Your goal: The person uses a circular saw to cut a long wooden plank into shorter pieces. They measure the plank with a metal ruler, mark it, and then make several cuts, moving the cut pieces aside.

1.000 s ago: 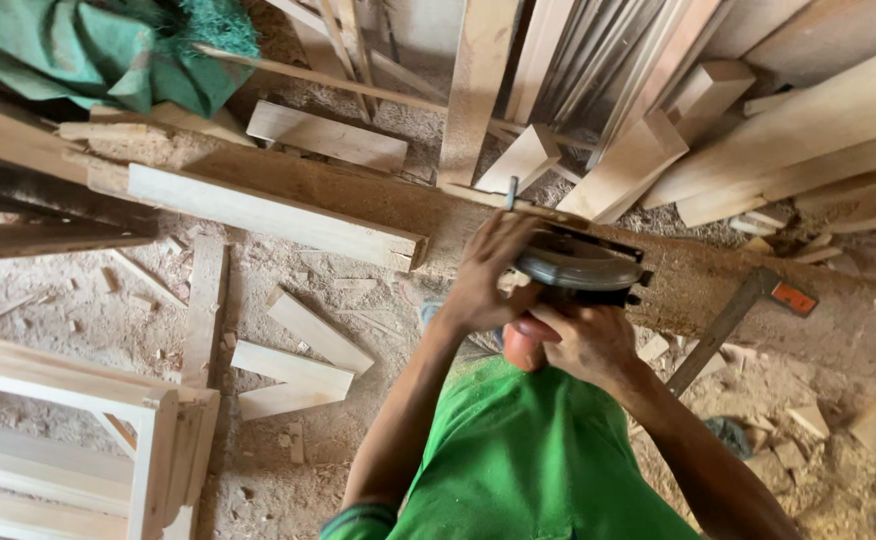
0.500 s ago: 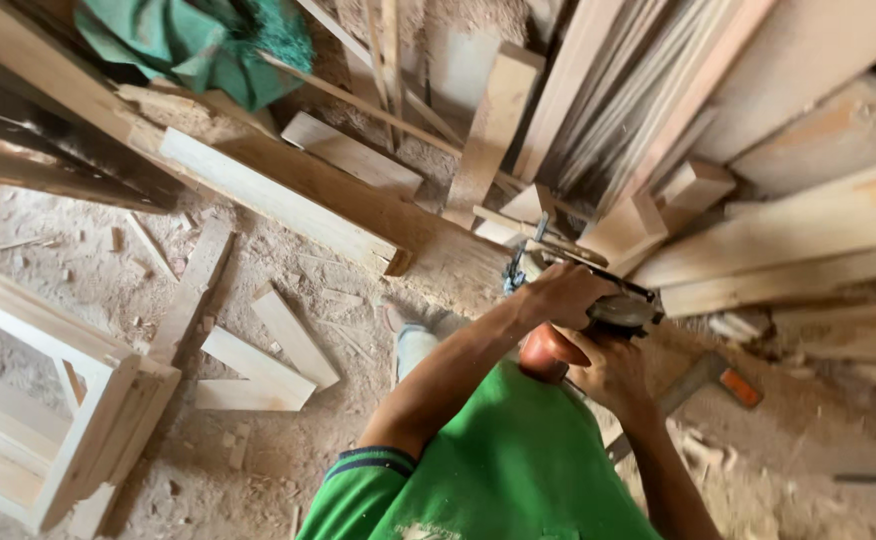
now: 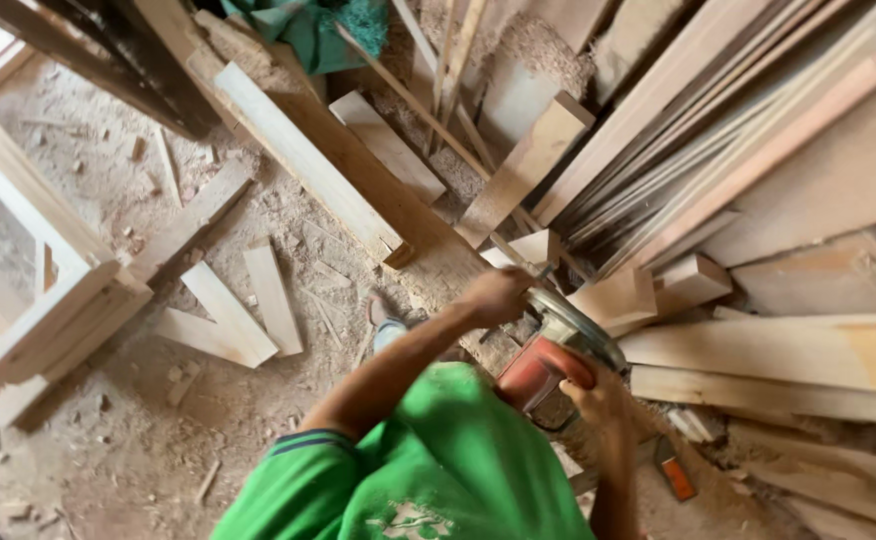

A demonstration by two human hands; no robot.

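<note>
Right of centre, both hands grip a red circular saw (image 3: 550, 358) over a long plank (image 3: 428, 235): left hand (image 3: 495, 295) clasps its front, right hand (image 3: 598, 395) its rear; heavy, rigid tool, best held by its handles

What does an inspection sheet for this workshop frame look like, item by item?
Surface: sawdust-covered dirt floor, wood chips scattered across it.
Job's things: red-bodied handheld circular saw with metal guard on a long brown wooden plank.
Clutter: short pale wood offcuts on the floor; orange-handled tool near the plank.
Hands: left hand grips the saw's front; right hand holds its rear handle, fingers wrapped round it.
Cables: nothing seen.
Surroundings: leaning stack of pale timber boards, pale wooden frame at left, crumpled green cloth at top.
</note>
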